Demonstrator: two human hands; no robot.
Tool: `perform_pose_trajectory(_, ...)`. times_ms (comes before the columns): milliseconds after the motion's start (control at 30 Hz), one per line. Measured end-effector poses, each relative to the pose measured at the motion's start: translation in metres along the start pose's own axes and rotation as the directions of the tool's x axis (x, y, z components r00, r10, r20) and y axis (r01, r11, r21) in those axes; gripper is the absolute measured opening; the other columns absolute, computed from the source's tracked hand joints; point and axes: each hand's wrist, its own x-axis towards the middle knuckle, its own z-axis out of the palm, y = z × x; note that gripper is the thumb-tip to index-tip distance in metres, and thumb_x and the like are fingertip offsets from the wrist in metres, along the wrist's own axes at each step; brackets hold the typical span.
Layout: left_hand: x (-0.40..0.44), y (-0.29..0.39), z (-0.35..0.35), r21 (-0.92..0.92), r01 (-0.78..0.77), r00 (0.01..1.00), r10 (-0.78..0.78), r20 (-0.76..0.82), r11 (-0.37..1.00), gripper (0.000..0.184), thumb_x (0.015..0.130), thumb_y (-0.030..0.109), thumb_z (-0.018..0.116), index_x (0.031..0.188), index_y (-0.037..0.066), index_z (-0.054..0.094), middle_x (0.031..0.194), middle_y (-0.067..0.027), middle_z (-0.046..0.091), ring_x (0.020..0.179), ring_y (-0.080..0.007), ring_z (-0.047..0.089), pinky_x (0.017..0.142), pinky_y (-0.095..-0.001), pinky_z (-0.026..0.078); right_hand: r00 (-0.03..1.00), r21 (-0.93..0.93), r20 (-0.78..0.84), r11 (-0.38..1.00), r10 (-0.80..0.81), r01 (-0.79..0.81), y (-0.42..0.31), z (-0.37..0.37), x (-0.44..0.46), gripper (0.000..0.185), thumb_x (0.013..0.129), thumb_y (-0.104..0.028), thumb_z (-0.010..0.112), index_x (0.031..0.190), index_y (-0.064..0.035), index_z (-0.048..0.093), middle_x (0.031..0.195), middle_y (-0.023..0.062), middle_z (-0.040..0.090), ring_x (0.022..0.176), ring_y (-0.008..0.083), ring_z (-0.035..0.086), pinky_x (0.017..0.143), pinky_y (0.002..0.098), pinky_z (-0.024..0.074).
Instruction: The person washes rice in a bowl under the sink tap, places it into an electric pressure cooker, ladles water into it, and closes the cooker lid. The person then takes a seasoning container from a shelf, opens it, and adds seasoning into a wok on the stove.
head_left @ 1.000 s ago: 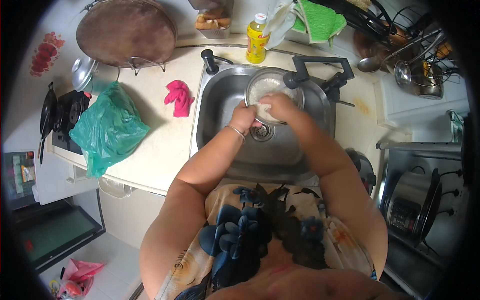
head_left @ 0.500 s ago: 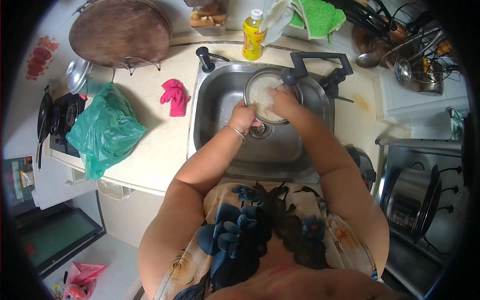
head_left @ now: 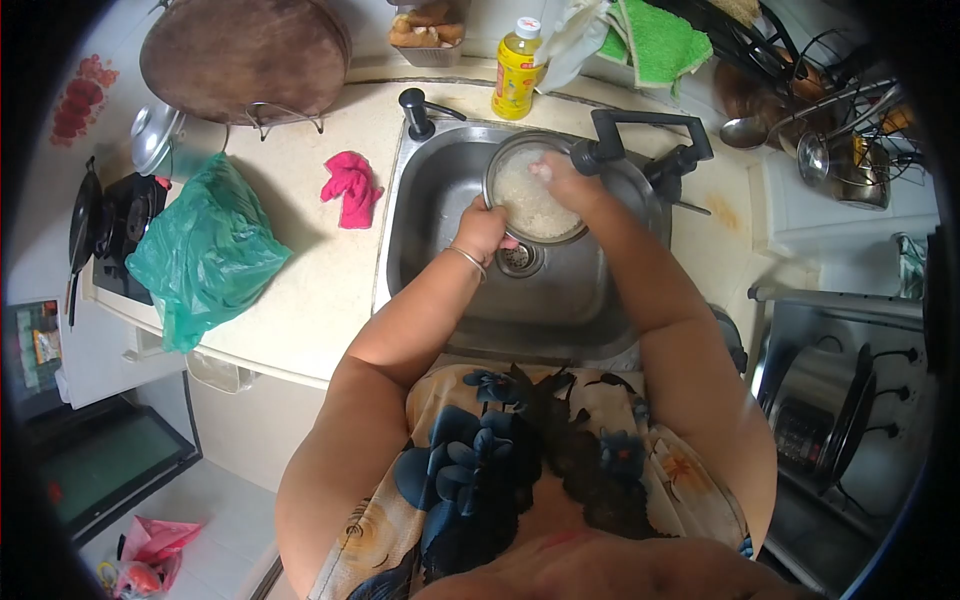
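Shifted toward the far rim of the metal bowl (head_left: 488, 183) since the earlier frame is the right hand (head_left: 570, 186); whether its fingers are spread or closed cannot be told. By the left hand (head_left: 481, 229), the near-left rim is pinched. One round bowl, without a distinct long axis, is held mouth upward inside one sink (head_left: 432, 195), beside one black faucet (head_left: 648, 121) and one drain (head_left: 518, 259). Whitish grains (head_left: 532, 206) are contained in its shiny wall.

Left hand (head_left: 482, 228) gripping, wrist bent; right hand (head_left: 562, 180) lowered, fingers apparently curled.
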Motion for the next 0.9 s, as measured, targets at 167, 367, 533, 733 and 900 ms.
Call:
perform_pose_trajectory(167, 0.004, -0.001, 0.001, -0.016, -0.007, 1.000, 0.007, 0.029, 1.000, 0.034, 0.082, 0.007, 0.042, 0.116, 0.000, 0.045, 0.096, -0.0121, 0.059, 0.069, -0.0176, 0.062, 0.046, -0.0228, 0.053, 0.972, -0.206, 0.111, 0.952, -0.206, 0.225, -0.011, -0.013, -0.007, 0.037, 0.070, -0.037, 0.067, 0.095, -0.0104, 0.060, 0.098, 0.0134, 0.058, 0.093, 0.0288, 0.055, 0.081, 0.0390, 0.0423)
perform_pose_trajectory(367, 0.007, 0.004, -0.003, -0.053, -0.005, 1.000, 0.004, -0.012, 0.999, 0.034, 0.082, 0.006, 0.042, 0.115, -0.001, 0.044, 0.096, -0.0129, 0.058, 0.068, -0.0179, 0.062, 0.045, -0.0233, 0.053, 0.916, -0.310, 0.208, 0.865, -0.344, 0.395, 0.004, -0.011, -0.016, 0.063, 0.063, -0.032, 0.071, 0.120, -0.0148, 0.049, 0.134, 0.0129, 0.035, 0.115, 0.0283, 0.044, 0.097, 0.0374, 0.0342)
perform_pose_trajectory(533, 0.009, 0.004, -0.004, -0.063, 0.010, 0.999, -0.012, -0.032, 0.998, 0.033, 0.083, 0.005, 0.042, 0.115, -0.002, 0.044, 0.095, -0.0142, 0.058, 0.068, -0.0190, 0.062, 0.044, -0.0233, 0.053, 0.923, -0.302, 0.377, 0.931, -0.078, 0.203, -0.014, -0.020, -0.020, 0.068, 0.065, -0.021, 0.069, 0.127, -0.0190, 0.042, 0.133, 0.0134, 0.038, 0.113, 0.0315, 0.046, 0.095, 0.0350, 0.0370)
perform_pose_trajectory(733, 0.003, -0.002, -0.002, -0.062, 0.016, 1.000, -0.016, 0.009, 0.998, 0.034, 0.082, 0.005, 0.042, 0.115, -0.003, 0.043, 0.096, -0.0153, 0.058, 0.068, -0.0203, 0.062, 0.045, -0.0238, 0.053, 0.966, -0.235, 0.258, 0.968, -0.021, 0.084, 0.041, 0.038, 0.009, 0.053, 0.074, -0.021, 0.060, 0.124, -0.0178, 0.043, 0.116, 0.0174, 0.052, 0.105, 0.0317, 0.052, 0.089, 0.0362, 0.0416)
perform_pose_trajectory(900, 0.003, 0.000, -0.001, -0.082, 0.007, 1.000, -0.006, 0.011, 0.997, 0.034, 0.081, 0.005, 0.042, 0.114, -0.003, 0.044, 0.096, -0.0155, 0.058, 0.068, -0.0198, 0.062, 0.045, -0.0238, 0.053, 0.966, 0.170, 0.256, 0.985, -0.023, -0.022, 0.001, 0.018, -0.003, 0.040, 0.074, -0.015, 0.062, 0.113, -0.0153, 0.055, 0.118, 0.0152, 0.050, 0.109, 0.0311, 0.047, 0.094, 0.0352, 0.0381)
